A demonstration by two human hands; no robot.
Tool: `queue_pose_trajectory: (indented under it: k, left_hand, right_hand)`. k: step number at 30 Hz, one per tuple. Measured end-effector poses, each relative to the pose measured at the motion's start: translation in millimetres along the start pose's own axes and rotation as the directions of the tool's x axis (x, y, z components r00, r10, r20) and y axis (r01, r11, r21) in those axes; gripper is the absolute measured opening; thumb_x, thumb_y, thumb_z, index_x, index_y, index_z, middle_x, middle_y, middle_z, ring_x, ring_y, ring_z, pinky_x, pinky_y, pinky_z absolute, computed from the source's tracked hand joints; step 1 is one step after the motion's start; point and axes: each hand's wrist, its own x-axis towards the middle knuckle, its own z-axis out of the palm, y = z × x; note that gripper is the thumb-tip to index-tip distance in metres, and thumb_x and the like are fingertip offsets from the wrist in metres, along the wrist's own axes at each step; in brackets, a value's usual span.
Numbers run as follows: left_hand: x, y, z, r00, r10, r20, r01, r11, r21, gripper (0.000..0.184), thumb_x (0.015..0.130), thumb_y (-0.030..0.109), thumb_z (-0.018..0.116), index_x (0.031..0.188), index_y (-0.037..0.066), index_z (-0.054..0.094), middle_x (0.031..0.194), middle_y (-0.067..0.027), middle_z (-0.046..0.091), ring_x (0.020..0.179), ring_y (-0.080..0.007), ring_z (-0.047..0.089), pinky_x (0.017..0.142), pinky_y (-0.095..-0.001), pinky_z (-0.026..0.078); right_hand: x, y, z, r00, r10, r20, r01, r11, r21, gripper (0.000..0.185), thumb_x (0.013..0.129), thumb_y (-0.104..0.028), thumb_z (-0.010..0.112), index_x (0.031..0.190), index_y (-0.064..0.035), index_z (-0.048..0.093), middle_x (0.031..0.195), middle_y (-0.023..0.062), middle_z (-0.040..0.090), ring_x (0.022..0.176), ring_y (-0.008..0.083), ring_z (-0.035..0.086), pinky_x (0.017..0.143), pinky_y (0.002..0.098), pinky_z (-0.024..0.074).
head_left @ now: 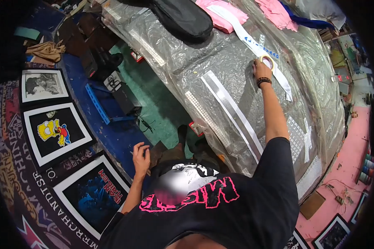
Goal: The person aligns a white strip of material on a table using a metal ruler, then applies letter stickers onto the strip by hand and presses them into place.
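Note:
My right hand (261,69), with a dark beaded bracelet at the wrist, is closed on a roll of tape (267,62) above the plastic-covered table (220,62). Beneath and beside the roll runs a long white strip (283,81) with blue lettering. My left hand (141,157) hangs low beside my body, away from the table, its fingers apart and holding nothing. Left of my right arm, a long strip with white edges and a grey middle (232,112) lies on the plastic.
A black padded case (185,20) and pink cloth (224,16) lie at the table's far side. Perforated white strips (207,117) run along its near edge. Framed prints (56,132) stand at the left. A blue metal frame (96,103) is beside a dark box (122,97).

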Motion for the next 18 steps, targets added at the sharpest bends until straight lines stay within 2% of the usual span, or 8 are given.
queue_pose_trajectory:
  k: [2,3,4,7,10,12,15,18]
  left_hand:
    - [11,-3,-5,1.000,0.022,-0.007,-0.022,1.000,-0.008,0.015,0.091,0.003,0.064,0.105,0.002,0.071,0.123,-0.0141,0.061,0.106,-0.0283,0.064,0.082,-0.0348,0.055]
    - [15,-8,-6,1.000,0.013,-0.009,-0.013,1.000,-0.021,0.015,0.091,0.003,0.064,0.104,0.001,0.071,0.123,-0.0141,0.061,0.105,-0.0280,0.064,0.082,-0.0348,0.055]
    - [19,-11,-8,1.000,0.003,-0.009,-0.003,0.999,-0.032,0.015,0.091,0.002,0.063,0.104,0.001,0.071,0.123,-0.0141,0.061,0.105,-0.0276,0.065,0.081,-0.0347,0.054]
    - [30,-19,-9,1.000,0.021,0.005,-0.021,0.999,-0.041,0.015,0.092,0.002,0.063,0.104,0.001,0.071,0.122,-0.0141,0.061,0.104,-0.0270,0.065,0.081,-0.0337,0.054]
    - [42,-9,-8,0.999,0.038,0.000,-0.038,0.997,-0.061,0.014,0.092,0.001,0.063,0.104,0.001,0.071,0.122,-0.0140,0.062,0.103,-0.0269,0.065,0.080,-0.0332,0.054]
    - [51,-6,-8,1.000,0.009,0.014,-0.008,0.998,-0.059,0.015,0.089,0.003,0.065,0.103,0.003,0.071,0.120,-0.0139,0.062,0.105,-0.0309,0.065,0.082,-0.0374,0.054]
    - [55,3,-3,1.000,-0.022,-0.013,0.021,0.999,-0.049,0.015,0.090,0.002,0.063,0.103,0.002,0.070,0.118,-0.0133,0.063,0.102,-0.0301,0.065,0.080,-0.0367,0.053]
    - [51,18,1,0.998,-0.056,-0.025,0.055,0.998,-0.038,0.015,0.090,0.003,0.063,0.104,0.002,0.070,0.118,-0.0137,0.062,0.101,-0.0299,0.065,0.080,-0.0366,0.053]
  right_hand:
    - [-7,-3,-1,0.987,0.139,-0.081,-0.134,0.989,0.069,0.030,0.095,-0.036,0.065,0.115,-0.0143,0.067,0.110,0.0110,0.073,0.096,0.0327,0.072,0.079,0.0471,0.0567]
    - [-9,-5,-11,0.983,0.181,-0.021,-0.181,0.983,0.005,0.042,0.091,-0.043,0.069,0.117,-0.0111,0.067,0.117,0.0126,0.071,0.102,0.0333,0.071,0.083,0.0477,0.0560]
    - [-11,-7,-11,0.981,0.190,-0.023,-0.190,0.982,-0.001,0.042,0.091,-0.043,0.069,0.117,-0.0111,0.067,0.117,0.0126,0.071,0.102,0.0333,0.071,0.083,0.0477,0.0560]
    - [-11,-9,-7,0.894,0.448,-0.009,-0.445,0.890,0.101,0.052,0.090,-0.051,0.068,0.121,-0.0092,0.069,0.113,0.0182,0.073,0.104,0.0364,0.070,0.087,0.0469,0.0554]
    - [-4,-11,-7,0.869,0.495,0.022,-0.493,0.859,0.135,0.048,0.091,-0.047,0.068,0.120,-0.0092,0.068,0.115,0.0160,0.071,0.105,0.0366,0.070,0.086,0.0481,0.0562]
    - [13,-9,-15,0.896,0.442,-0.031,-0.438,0.894,0.091,0.042,0.090,-0.042,0.070,0.118,-0.0102,0.069,0.115,0.0151,0.070,0.103,0.0358,0.070,0.086,0.0475,0.0565]
    - [52,2,-21,0.930,0.298,-0.213,-0.279,0.953,0.114,0.034,0.089,-0.033,0.073,0.116,-0.0114,0.070,0.115,0.0148,0.067,0.106,0.0336,0.068,0.085,0.0477,0.0566]
    - [96,26,-13,0.905,0.406,-0.127,-0.383,0.907,0.176,0.039,0.087,-0.034,0.075,0.114,-0.0067,0.067,0.118,0.0188,0.067,0.109,0.0375,0.066,0.090,0.0482,0.0554]
